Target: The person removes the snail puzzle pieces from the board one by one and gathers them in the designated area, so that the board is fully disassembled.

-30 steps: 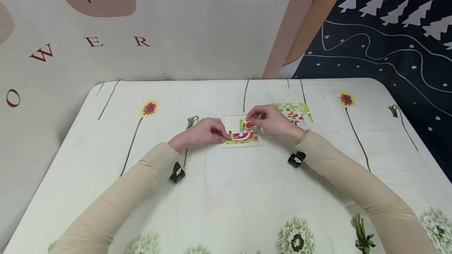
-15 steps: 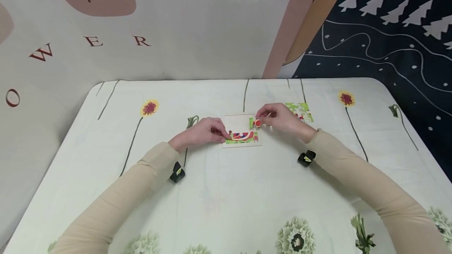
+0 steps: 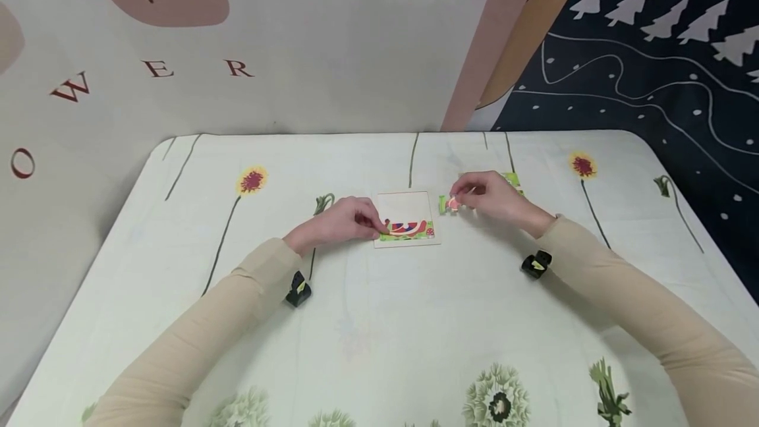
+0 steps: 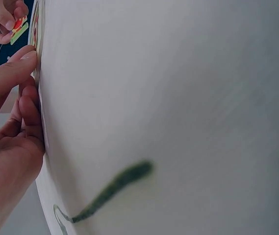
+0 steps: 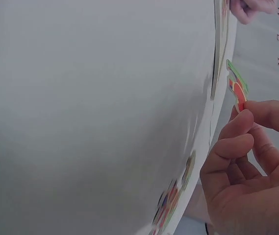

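My right hand [image 3: 493, 198] pinches a jigsaw piece [image 3: 445, 205] between thumb and fingertips, just right of the puzzle board. Red and green print shows on that piece [image 5: 239, 92] in the right wrist view, where it is raised off the table. The pale, flat puzzle board [image 3: 404, 205] has a row of colourful fitted pieces [image 3: 410, 230] along its near side, and its upper part is bare. At the board's left near corner, my left hand [image 3: 344, 221] holds the edge with thumb and index finger; its other fingers are curled in the left wrist view.
More jigsaw pieces [image 3: 511, 181] lie beyond and partly behind my right hand; several show as loose pieces [image 5: 167, 203] in the right wrist view. A flower-printed cloth [image 3: 379, 321] covers the table, with a hanging printed fabric [image 3: 332, 38] along its back.
My right hand has moved right with the jigsaw piece, from over the board to beyond its right edge. The left hand and board have stayed in place.
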`<action>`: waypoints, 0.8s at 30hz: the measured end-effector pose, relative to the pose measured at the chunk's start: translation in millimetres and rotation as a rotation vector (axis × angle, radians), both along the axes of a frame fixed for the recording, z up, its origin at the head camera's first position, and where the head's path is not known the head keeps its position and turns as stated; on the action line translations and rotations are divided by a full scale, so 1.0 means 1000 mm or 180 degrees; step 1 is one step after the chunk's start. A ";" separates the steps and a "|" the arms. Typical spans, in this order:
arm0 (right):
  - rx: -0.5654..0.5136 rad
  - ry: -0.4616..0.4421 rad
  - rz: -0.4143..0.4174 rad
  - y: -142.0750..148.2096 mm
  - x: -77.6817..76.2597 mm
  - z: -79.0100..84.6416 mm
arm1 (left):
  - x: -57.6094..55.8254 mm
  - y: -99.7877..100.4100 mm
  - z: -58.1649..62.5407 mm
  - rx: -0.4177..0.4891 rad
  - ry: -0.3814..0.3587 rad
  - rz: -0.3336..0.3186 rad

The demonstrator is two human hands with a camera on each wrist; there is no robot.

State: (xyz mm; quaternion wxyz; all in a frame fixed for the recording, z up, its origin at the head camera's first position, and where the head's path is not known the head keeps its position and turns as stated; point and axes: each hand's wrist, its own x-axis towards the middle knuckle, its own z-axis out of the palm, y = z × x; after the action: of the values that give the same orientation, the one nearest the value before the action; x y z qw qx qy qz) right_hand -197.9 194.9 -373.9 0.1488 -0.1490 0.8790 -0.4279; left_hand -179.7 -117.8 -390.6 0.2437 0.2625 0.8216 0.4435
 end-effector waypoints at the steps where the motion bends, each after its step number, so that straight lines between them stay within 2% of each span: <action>1: 0.0008 0.0004 -0.0017 0.002 0.000 0.000 | 0.000 0.000 0.000 -0.0003 0.0003 0.0006; 13: 0.0048 -0.0038 -0.0063 0.018 -0.002 0.004 | 0.000 0.000 -0.001 -0.0022 0.0014 0.0008; 24: 0.0241 0.0000 -0.0074 0.030 -0.008 0.004 | -0.001 0.000 -0.001 0.0007 0.0037 -0.0042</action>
State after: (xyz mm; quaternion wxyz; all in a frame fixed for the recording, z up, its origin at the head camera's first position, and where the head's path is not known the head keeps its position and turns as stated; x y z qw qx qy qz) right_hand -206.4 225.2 -370.2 0.1493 -0.1330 0.8962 -0.3960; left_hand -180.9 -118.0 -392.1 0.2416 0.2708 0.8208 0.4412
